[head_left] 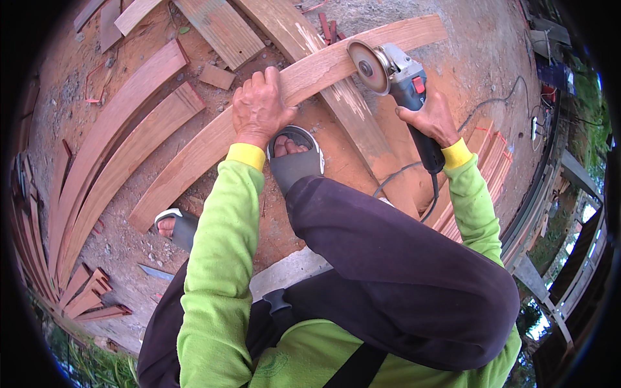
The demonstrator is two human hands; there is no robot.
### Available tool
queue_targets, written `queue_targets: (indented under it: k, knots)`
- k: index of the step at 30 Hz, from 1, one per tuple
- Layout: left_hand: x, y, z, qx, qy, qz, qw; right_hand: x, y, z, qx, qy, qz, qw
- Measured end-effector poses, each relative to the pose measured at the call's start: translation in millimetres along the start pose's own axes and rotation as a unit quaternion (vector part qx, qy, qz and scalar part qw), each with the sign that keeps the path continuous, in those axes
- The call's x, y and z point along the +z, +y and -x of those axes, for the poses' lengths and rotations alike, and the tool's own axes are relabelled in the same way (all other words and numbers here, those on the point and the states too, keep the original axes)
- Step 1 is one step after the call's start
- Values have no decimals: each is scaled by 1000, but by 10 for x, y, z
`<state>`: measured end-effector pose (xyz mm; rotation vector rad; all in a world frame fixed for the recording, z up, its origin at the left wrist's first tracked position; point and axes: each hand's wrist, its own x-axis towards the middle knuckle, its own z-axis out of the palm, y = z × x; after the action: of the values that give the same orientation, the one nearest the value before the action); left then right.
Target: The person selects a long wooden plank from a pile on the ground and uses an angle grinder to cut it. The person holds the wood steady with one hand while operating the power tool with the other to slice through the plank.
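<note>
My right hand is wrapped round the body of a blue and black angle grinder. The grinder's round disc stands against the near edge of a wooden plank; whether it touches cannot be told. This plank runs slantwise from lower left to upper right. My left hand grips it near its middle, the fingers curled over the far edge. Under the plank a wider timber beam crosses it. My sandalled foot rests beside the plank, close to my left hand.
Several long planks lie on the dirt at left, with short offcuts below them. A stack of timber lies at right. The grinder's black cord trails over the ground there. A small wood block lies beyond my left hand.
</note>
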<state>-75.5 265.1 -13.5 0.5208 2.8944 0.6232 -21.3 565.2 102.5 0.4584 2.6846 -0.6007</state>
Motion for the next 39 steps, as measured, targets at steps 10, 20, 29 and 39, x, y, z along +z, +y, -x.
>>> queue_targets:
  k: [10,20,29,39]
  knots:
    - [-7,6,-4,-2,-6,1,1000,-23,-48,-18,-20,13,1,1000]
    - [-19,10,-1,-4,-8,1,1000,1,-2,-54,-12,10,9,1000]
    - [-17,1,3,-3,-5,3,1000,-11,-68,-50,-16,9,-12,1000]
    - [-15,3,2,-2,-1,8,1000,-14,-73,-60,-19,10,-11,1000]
